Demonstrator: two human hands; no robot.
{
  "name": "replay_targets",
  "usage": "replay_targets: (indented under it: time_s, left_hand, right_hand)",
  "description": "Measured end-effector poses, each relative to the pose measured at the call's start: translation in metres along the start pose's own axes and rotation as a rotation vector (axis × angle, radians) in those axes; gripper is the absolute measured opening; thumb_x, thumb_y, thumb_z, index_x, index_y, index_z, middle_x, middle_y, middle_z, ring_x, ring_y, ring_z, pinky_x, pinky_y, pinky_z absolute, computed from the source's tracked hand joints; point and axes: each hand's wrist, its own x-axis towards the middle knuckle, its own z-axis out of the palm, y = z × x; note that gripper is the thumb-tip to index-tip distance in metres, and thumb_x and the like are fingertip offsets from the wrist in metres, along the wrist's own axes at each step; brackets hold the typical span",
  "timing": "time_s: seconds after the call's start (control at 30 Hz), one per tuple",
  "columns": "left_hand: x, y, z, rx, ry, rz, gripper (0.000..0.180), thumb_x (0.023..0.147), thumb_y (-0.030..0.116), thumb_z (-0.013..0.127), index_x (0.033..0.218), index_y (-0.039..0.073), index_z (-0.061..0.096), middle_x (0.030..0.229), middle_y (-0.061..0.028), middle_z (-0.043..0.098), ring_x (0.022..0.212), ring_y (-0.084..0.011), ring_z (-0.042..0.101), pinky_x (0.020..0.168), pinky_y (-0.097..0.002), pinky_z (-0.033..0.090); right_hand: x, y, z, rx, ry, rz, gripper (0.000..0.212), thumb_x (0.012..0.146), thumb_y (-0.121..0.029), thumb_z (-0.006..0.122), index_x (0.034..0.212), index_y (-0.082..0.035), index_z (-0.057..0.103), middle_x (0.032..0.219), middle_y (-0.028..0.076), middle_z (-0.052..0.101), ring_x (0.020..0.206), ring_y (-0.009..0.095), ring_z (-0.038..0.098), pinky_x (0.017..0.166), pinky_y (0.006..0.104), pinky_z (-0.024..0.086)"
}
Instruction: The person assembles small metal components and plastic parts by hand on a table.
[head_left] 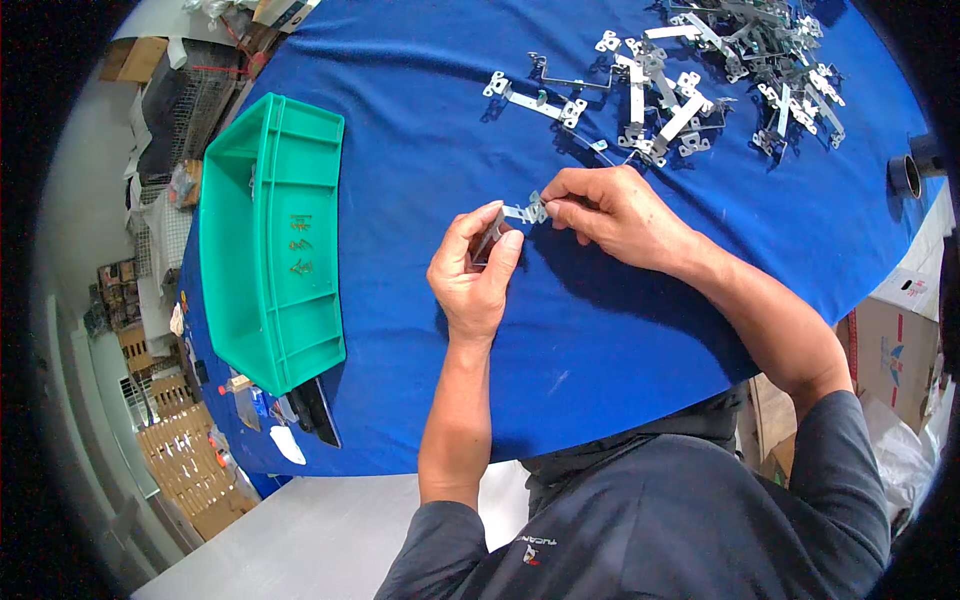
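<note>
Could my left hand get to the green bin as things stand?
Probably yes: only blue cloth shows between your left hand and the green bin to its left. The hand is holding a metal piece, though, so it would likely have to let go or bring that along.

dark grey short-sleeved t-shirt [665, 520], small white-and-red logo [531, 553] on front; forearms [455, 420], left hand [475, 275], right hand [635, 220] bare.

1. From my station, I see the worktop [400, 400] in plain blue.
2. The bin [310, 192] shows me solid green with gold-coloured lettering [301, 244].
3. I make out silver on the held bracket [514, 212] and loose brackets [637, 95].
4. The shirt [640, 530] is dark grey.
</note>
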Motion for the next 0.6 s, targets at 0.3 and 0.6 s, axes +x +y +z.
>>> replay_targets:
  time_s: [0.3, 0.6]
  left_hand:
    - [-0.0008, -0.0006, -0.0043, 0.051, -0.059, -0.04, 0.029, 0.085, -0.002, 0.072, 0.114, -0.002, 0.067, 0.097, -0.0036, 0.066, 0.083, -0.0083, 0.059, 0.073, -0.0216, 0.048]
    - [0.0019, 0.0021, 0.0026, 0.149, -0.074, 0.075, 0.034, 0.081, -0.006, 0.074, 0.113, 0.002, 0.071, 0.094, -0.0033, 0.065, 0.071, -0.0043, 0.055, 0.058, -0.019, 0.044]
  right_hand:
    - [0.0002, 0.0002, 0.0007, -0.078, 0.011, -0.071, 0.017, 0.095, -0.014, 0.059, 0.097, 0.002, 0.064, 0.069, 0.013, 0.062, 0.062, 0.018, 0.063, 0.058, 0.0347, 0.05]
    - [0.0023, 0.0026, 0.0011, 0.229, -0.006, -0.024, 0.018, 0.099, -0.015, 0.055, 0.103, 0.0, 0.063, 0.074, 0.005, 0.06, 0.057, 0.011, 0.057, 0.056, 0.0283, 0.054]
